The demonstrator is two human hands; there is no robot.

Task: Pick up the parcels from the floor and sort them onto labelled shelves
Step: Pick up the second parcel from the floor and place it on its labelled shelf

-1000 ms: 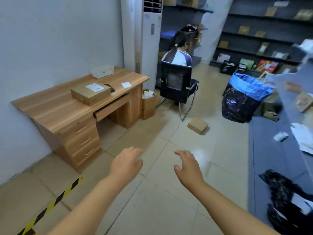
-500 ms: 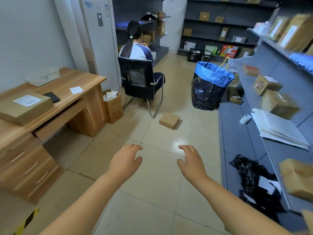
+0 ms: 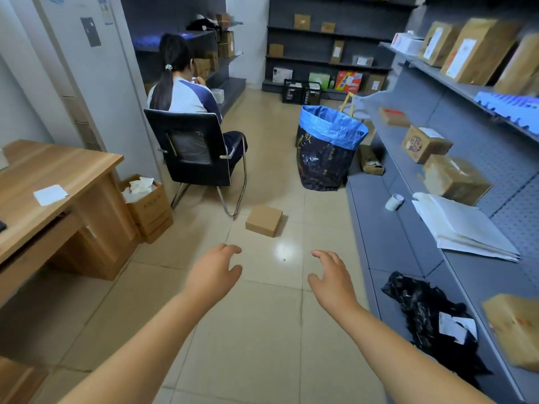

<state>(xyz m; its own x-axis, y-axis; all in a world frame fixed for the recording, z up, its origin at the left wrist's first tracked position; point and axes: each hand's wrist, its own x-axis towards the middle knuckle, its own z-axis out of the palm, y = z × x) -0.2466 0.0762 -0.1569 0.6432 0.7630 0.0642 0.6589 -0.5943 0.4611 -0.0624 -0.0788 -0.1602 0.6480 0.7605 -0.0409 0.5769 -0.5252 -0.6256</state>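
Cardboard parcel [image 3: 264,220] lies flat on the tiled floor [image 3: 262,330], just beyond both hands and beside the leg of the black chair [image 3: 198,153]. Left hand [image 3: 214,272] and right hand [image 3: 329,278] hover apart above the tiles, each grip spread and empty. Grey shelves [image 3: 393,228] with other boxes run along the right

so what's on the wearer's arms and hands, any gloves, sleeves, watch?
Nothing worn that shows. The left hand and right hand are bare: no gloves, rings or markings visible. Both forearms are uncovered to the frame's bottom edge, with no sleeve cuff, watch, wristband or cable in view.
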